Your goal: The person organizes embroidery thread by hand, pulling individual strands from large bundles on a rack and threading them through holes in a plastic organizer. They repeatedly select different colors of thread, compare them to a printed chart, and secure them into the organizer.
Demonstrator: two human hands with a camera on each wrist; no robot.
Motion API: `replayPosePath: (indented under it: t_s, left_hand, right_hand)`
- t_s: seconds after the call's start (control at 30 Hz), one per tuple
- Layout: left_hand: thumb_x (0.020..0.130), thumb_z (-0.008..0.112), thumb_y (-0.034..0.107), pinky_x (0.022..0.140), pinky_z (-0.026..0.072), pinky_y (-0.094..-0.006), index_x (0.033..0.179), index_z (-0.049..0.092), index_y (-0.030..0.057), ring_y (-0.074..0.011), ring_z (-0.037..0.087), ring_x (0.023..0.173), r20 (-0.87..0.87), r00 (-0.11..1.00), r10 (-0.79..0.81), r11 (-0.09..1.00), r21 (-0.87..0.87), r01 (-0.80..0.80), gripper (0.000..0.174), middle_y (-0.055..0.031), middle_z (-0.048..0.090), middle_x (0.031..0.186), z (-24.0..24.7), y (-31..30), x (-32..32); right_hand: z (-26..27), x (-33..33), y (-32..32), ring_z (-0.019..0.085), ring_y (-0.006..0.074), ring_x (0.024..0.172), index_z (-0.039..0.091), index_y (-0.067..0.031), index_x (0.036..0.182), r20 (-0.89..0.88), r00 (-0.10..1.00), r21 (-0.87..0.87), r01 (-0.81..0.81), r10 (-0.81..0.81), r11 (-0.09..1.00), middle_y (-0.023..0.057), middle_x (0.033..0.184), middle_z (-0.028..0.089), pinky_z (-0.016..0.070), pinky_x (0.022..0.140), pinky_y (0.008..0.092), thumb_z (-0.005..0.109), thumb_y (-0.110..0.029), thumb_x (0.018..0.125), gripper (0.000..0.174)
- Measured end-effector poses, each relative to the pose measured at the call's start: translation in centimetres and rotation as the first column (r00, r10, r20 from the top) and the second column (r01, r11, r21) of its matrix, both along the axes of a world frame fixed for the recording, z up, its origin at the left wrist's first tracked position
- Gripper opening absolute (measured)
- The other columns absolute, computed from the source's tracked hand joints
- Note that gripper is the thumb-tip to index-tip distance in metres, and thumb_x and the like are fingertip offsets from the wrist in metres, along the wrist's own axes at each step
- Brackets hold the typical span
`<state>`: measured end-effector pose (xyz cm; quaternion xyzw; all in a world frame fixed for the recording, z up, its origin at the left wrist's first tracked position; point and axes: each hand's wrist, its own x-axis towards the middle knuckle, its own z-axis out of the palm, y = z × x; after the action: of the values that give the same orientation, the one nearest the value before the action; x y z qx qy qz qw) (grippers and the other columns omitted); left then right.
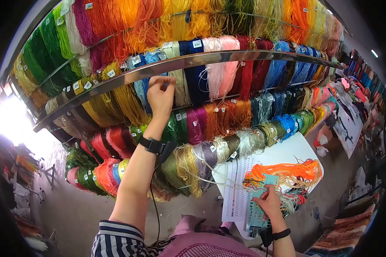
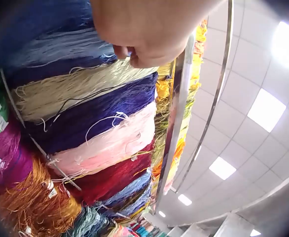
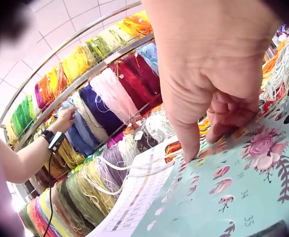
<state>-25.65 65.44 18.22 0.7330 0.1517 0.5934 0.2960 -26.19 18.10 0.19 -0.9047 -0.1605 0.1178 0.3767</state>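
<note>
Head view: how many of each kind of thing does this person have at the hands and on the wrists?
Hands: 2, the left hand pinching at the hanging skeins, the right hand lower down
Black wrist straps: 2
Teal thread card: 1
Printed chart sheet: 1
Orange thread bundle: 1
Total: 7

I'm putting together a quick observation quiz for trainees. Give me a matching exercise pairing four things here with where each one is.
1 left hand
2 right hand
3 bright orange thread bundle
4 white printed chart sheet

A on the teal flowered card
B left of that card
C raised to the hanging thread skeins
D along that card's far edge

Pairs: 1-C, 2-A, 3-D, 4-B
</note>
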Motion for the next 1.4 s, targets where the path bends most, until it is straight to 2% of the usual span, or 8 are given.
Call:
replayPosePath:
  t_s: [0.27, 0.37, 0.57, 0.67, 0.87, 1.2, 1.33, 1.4]
  left_hand:
    - [0.085, 0.071, 0.018, 0.057, 0.0457, -0.0237, 0.089, 0.067, 0.0006, -0.0078, 0.053, 0.064, 0.023, 0.998, -0.055, 0.987, -0.153, 0.058, 0.018, -0.0017, 0.058, 0.083, 1.1, 0.4, 1.1]
    - [0.085, 0.071, 0.019, 0.058, 0.0467, -0.0231, 0.092, 0.067, 0.0005, -0.0087, 0.055, 0.066, -0.039, 0.997, 0.068, 0.997, 0.042, -0.067, 0.02, -0.0024, 0.061, 0.084, 0.4, 1.2, 1.1]
    - [0.085, 0.07, 0.018, 0.063, 0.0459, -0.0258, 0.084, 0.066, 0.0033, -0.0105, 0.058, 0.067, -0.007, 0.99, -0.139, 0.986, -0.096, 0.138, 0.015, -0.0028, 0.063, 0.088, -0.3, 1.0, -0.3]
    - [0.09, 0.067, 0.017, 0.049, 0.0388, -0.0214, 0.089, 0.063, 0.0045, -0.0064, 0.054, 0.062, 0.302, 0.812, -0.5, 0.733, -0.352, 0.582, 0.013, -0.0007, 0.058, 0.083, 0.9, -0.3, -1.2]
    - [0.087, 0.069, 0.021, 0.056, 0.0426, -0.0241, 0.092, 0.068, 0.0001, -0.0076, 0.057, 0.061, -0.02, 0.985, -0.173, 0.935, -0.318, 0.158, 0.022, -0.0018, 0.061, 0.064, 2.4, 1.0, 0.3]
    - [0.093, 0.064, 0.023, 0.047, 0.036, -0.0195, 0.096, 0.066, 0.0023, -0.0047, 0.055, 0.059, 0.279, 0.929, -0.244, 0.955, -0.096, 0.28, 0.021, -0.0019, 0.064, 0.079, 0.7, 0.3, -1.0]
    - [0.097, 0.052, 0.014, 0.059, 0.0455, -0.0225, 0.09, 0.062, 0.0019, -0.0108, 0.06, 0.066, 0.236, 0.774, -0.587, 0.661, -0.412, 0.627, 0.017, -0.0026, 0.062, 0.079, 0.2, -2.0, -2.9]
    - [0.097, 0.052, 0.011, 0.062, 0.0469, -0.0259, 0.092, 0.062, 0.0016, -0.0135, 0.061, 0.069, -0.103, 0.924, -0.369, 0.922, -0.168, 0.35, 0.015, -0.0045, 0.062, 0.078, -1.3, -4.3, -3.6]
  right_hand:
    - [0.2, -0.1, 0.2, 0.058, 0.0151, 0.06, 0.049, -0.0029, 0.113, -0.002, 1.0, -0.002, -0.006, 0.006, 1.0, 0.0037, 0.067, 0.057, 0.0477, 0.058, 0.0289, 0.086, -0.013, 0.063, 0.063]
    - [-0.1, -0.1, 0.0, 0.059, 0.0193, 0.061, 0.051, -0.0032, 0.113, 0.011, 1.0, -0.013, 0.004, -0.004, 1.0, 0.0043, 0.067, 0.056, 0.0482, 0.058, 0.0318, 0.086, -0.016, 0.063, 0.063]
    - [-0.3, -0.2, -0.1, 0.059, 0.0193, 0.06, 0.051, -0.0039, 0.112, 0.022, 1.0, 0.021, 0.008, -0.008, 1.0, 0.0041, 0.067, 0.056, 0.0481, 0.058, 0.032, 0.087, -0.016, 0.062, 0.062]
    - [-0.4, 0.0, -0.1, 0.059, 0.0194, 0.06, 0.051, -0.0038, 0.111, 0.013, 1.0, 0.012, 0.003, -0.003, 1.0, 0.0042, 0.067, 0.056, 0.0481, 0.058, 0.0322, 0.087, -0.016, 0.062, 0.062]
    - [-0.9, 0.2, -0.2, 0.058, 0.02, 0.06, 0.051, -0.0036, 0.11, 0.014, 1.0, 0.013, 0.001, -0.001, 1.0, 0.0041, 0.066, 0.056, 0.0481, 0.058, 0.0328, 0.087, -0.017, 0.062, 0.062]
    - [0.4, 0.3, -0.4, 0.059, 0.02, 0.062, 0.052, -0.0021, 0.111, 0.0, 0.997, -0.027, -0.082, 0.082, 0.996, 0.0061, 0.069, 0.059, 0.0487, 0.059, 0.0331, 0.085, -0.016, 0.065, 0.058]
    - [6.0, 0.0, 1.3, 0.06, 0.0205, 0.063, 0.059, -0.0012, 0.106, 0.142, 0.943, 0.025, -0.308, 0.302, 0.951, 0.0067, 0.072, 0.061, 0.0489, 0.059, 0.0325, 0.08, -0.016, 0.072, 0.042]
    - [9.4, -0.3, 3.6, 0.062, 0.0193, 0.067, 0.063, -0.0016, 0.104, 0.087, 0.95, 0.088, -0.309, 0.301, 0.947, 0.0079, 0.079, 0.064, 0.0493, 0.062, 0.0308, 0.071, -0.015, 0.082, 0.028]
